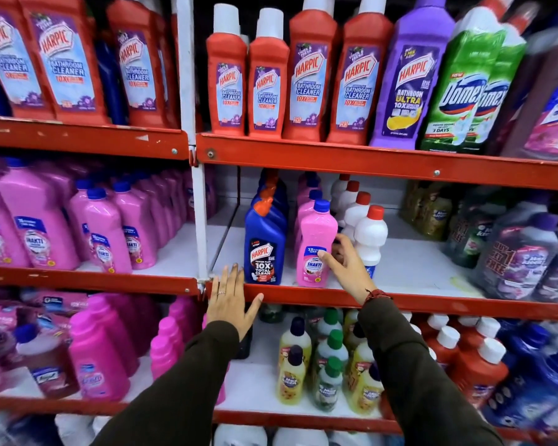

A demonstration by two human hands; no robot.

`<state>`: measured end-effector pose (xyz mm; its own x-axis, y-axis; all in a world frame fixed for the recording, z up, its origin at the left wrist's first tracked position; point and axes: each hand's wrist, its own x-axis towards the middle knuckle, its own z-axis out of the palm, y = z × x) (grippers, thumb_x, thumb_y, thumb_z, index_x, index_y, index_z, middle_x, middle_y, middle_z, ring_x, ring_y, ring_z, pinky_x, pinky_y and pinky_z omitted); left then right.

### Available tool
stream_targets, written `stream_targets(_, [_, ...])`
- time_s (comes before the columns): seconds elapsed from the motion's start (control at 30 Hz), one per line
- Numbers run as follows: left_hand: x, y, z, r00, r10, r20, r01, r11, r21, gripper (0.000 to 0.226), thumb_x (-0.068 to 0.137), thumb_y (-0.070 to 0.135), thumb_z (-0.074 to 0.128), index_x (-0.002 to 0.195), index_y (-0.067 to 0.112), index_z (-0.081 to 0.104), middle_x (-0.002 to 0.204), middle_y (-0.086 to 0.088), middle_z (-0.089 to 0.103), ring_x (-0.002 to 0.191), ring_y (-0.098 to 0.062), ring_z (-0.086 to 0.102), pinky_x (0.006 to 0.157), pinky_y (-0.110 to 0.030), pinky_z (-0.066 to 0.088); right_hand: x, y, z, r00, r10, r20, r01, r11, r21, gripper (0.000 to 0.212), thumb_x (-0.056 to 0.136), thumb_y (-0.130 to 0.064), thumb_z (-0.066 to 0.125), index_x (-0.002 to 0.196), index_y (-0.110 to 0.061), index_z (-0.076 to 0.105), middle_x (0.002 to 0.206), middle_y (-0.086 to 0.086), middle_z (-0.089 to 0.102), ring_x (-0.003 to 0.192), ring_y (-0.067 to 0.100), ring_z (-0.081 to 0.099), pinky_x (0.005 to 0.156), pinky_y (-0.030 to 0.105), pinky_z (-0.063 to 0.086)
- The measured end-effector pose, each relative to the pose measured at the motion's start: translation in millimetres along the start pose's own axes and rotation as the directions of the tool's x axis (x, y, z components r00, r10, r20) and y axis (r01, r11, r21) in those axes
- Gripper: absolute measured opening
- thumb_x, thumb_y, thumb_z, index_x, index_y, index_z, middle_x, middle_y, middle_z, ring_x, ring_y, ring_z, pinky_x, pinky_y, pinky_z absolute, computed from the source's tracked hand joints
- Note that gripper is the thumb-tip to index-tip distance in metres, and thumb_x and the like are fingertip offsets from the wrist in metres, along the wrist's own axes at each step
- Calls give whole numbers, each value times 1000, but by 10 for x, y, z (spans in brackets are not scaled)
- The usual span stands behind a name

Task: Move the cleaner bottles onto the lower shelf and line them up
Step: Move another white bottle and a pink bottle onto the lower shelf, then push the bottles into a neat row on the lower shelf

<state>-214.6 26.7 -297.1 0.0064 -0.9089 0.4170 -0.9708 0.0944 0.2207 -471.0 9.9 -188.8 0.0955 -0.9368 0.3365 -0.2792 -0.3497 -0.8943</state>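
Note:
On the middle shelf [400,268] a pink Shakti bottle [314,243] with a blue cap stands at the front of a row. My right hand [347,262] is on its right side, thumb on the label, fingers behind it. To its left a blue Harpic bottle [264,249] heads another row, and to its right stand white bottles [369,233] with red caps. My left hand [231,297] lies flat and spread over the shelf's red front edge [290,294], holding nothing. Red Harpic bottles [310,75] fill the upper shelf.
A white upright post [200,220] divides the bays. Pink bottles [36,220] crowd the left bay. Dark and purple bottles [516,252] stand at the right of the middle shelf. Yellow and green bottles [316,358] and red bottles [477,368] fill the shelf below.

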Motion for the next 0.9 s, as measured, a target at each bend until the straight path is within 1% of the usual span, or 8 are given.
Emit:
stream_targets(0.13, [-8,0,6,1000,4,-21,-4,1000,-14,90,89,67,9,156,8,20,165,-11,19,154,-26,9,123,-40,2,0,69,18,1000,8,-8,-8,1000,20,35,99,-13,60,130,-16,45,127,2,61,113,15,63,78,9,56])
stream_targets(0.27, [-18,-11,23,1000,-1,-18,1,1000,-6,87,91,65,12,156,9,20,165,-11,20,154,-26,10,124,-41,4,32,108,23,1000,26,-16,-26,999,29,45,99,-15,61,140,-12,43,129,1,59,116,14,61,77,9,56])
stream_targets(0.4, [-18,-12,27,1000,-3,-24,2,1000,-22,85,91,64,14,155,8,22,164,-11,23,154,-27,11,125,-42,6,65,132,15,1000,27,-11,-26,999,20,49,99,-19,60,144,-13,41,132,1,59,118,14,60,77,11,56])
stream_targets(0.57, [-8,21,-10,998,-31,-47,23,988,-150,85,92,64,14,156,9,18,165,-11,21,154,-24,8,125,-39,3,85,183,8,1000,20,-11,-20,999,37,49,101,-19,58,146,-13,39,138,7,60,121,16,62,82,15,56])
stream_targets(0.63, [0,35,-48,998,-41,-52,30,979,-202,81,95,62,18,157,10,15,165,-10,18,154,-21,8,124,-35,1,80,180,18,1000,16,-4,-16,999,34,50,102,-17,56,148,-12,38,135,4,59,116,12,61,80,12,56])
stream_targets(0.7, [29,51,-106,996,-47,-71,27,965,-260,74,99,56,27,157,11,15,165,-9,19,154,-20,11,122,-31,0,80,185,30,1000,9,2,-9,1000,28,49,103,-15,54,149,-11,37,132,2,57,114,11,60,78,9,56])
stream_targets(0.8, [99,88,-202,994,-43,-103,6,942,-335,69,102,47,37,157,12,18,164,-10,22,153,-20,15,122,-30,2,88,194,41,1000,8,19,-8,1000,19,49,104,-15,50,150,-11,34,134,3,55,118,13,59,79,8,55])
stream_targets(0.9, [168,110,-261,992,-61,-110,15,925,-379,69,101,48,38,157,13,17,164,-10,22,153,-21,15,120,-29,3,97,197,38,999,24,40,-25,999,24,50,105,-14,47,152,-12,30,135,1,52,121,13,56,80,7,54])
